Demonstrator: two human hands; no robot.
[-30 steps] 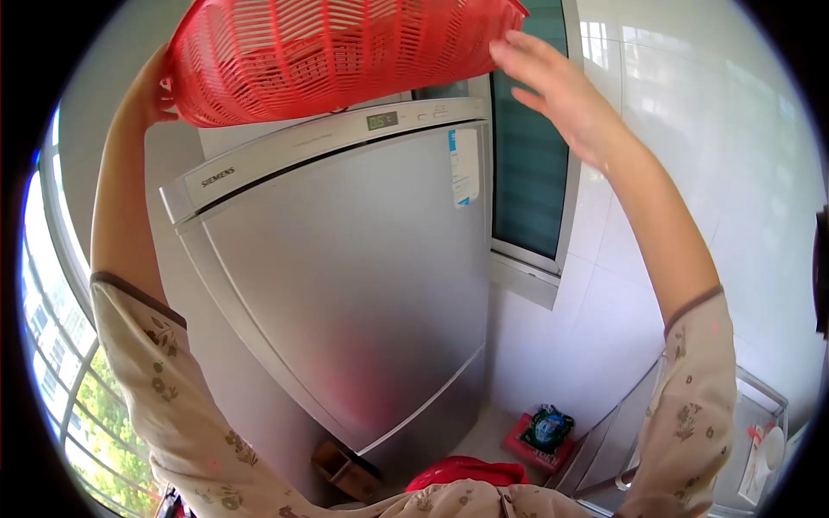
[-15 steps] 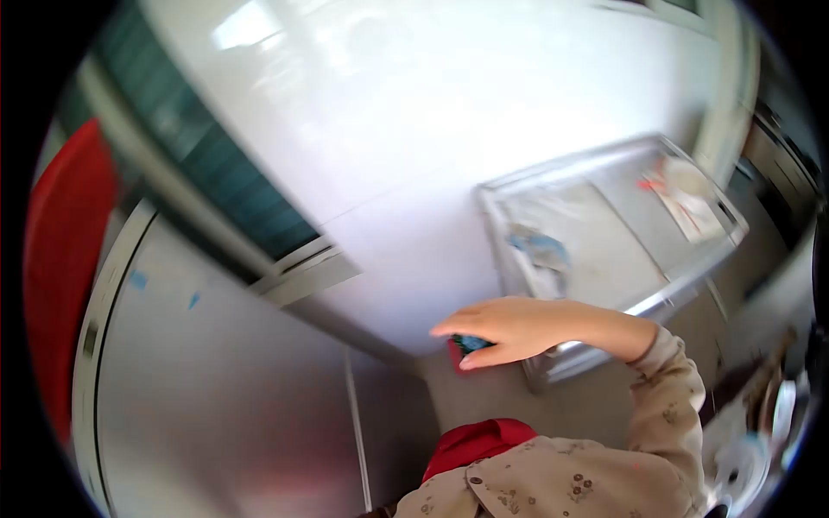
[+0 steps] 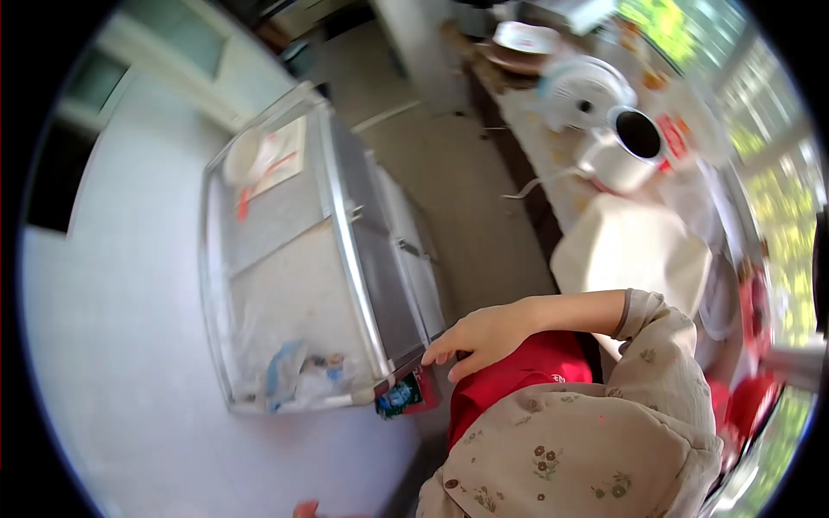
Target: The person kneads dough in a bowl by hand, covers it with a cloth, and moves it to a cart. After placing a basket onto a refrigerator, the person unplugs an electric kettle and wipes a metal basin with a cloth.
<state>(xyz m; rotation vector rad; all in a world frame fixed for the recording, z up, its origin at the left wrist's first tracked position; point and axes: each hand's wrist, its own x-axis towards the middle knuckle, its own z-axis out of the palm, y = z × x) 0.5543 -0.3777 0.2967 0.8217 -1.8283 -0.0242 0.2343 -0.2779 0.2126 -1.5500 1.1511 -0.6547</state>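
My right hand [image 3: 484, 339] is over the red cloth at my lap, its fingers loosely bent and its thumb apart, with nothing seen in it. Its fingertips are close to the near corner of a metal-edged cabinet [image 3: 350, 268]; whether they touch it I cannot tell. Just below that corner is a red, green and blue packet [image 3: 401, 397]. At the bottom edge a small pinkish shape [image 3: 306, 508] shows, perhaps fingertips of my left hand; too little is visible to tell its pose.
On the cabinet top lie a crumpled blue-and-white plastic piece [image 3: 285, 371] and a pale round item [image 3: 246, 158]. Along the window, a cluttered table holds a white fan [image 3: 587, 91], a white pitcher [image 3: 626, 164] and a cream cover [image 3: 622, 250]. Floor [image 3: 432, 164] runs between cabinet and table.
My view has swung right, bringing the window-side table into sight and the large grey panel out of it. My right hand, earlier over the packet, is now to the right of it.
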